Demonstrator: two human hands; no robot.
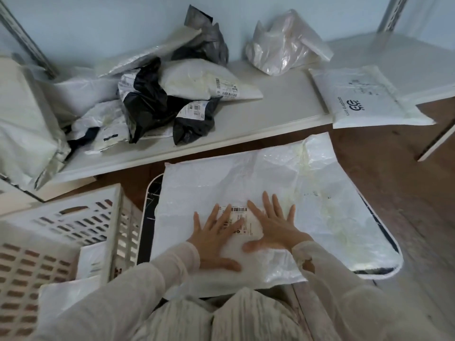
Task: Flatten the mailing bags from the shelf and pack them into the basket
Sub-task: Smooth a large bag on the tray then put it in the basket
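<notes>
A large white mailing bag (283,183) lies spread flat on a dark board in front of me. My left hand (214,238) and my right hand (272,226) press palm-down on it, fingers spread, either side of its shipping label (242,221). The white slatted basket (56,232) stands at my left and holds white flattened bags (91,262). On the white shelf (283,107) sits a heap of crumpled black and white mailing bags (162,94), a clear crumpled bag (283,48) and a flat white printed bag (364,97) overhanging the shelf edge.
The dark board with a white rim (394,252) rests on the wooden floor (418,180). A bulky silver-white package (22,134) leans at the far left of the shelf. Metal shelf uprights (391,16) rise at the back corners. My knees fill the bottom of the view.
</notes>
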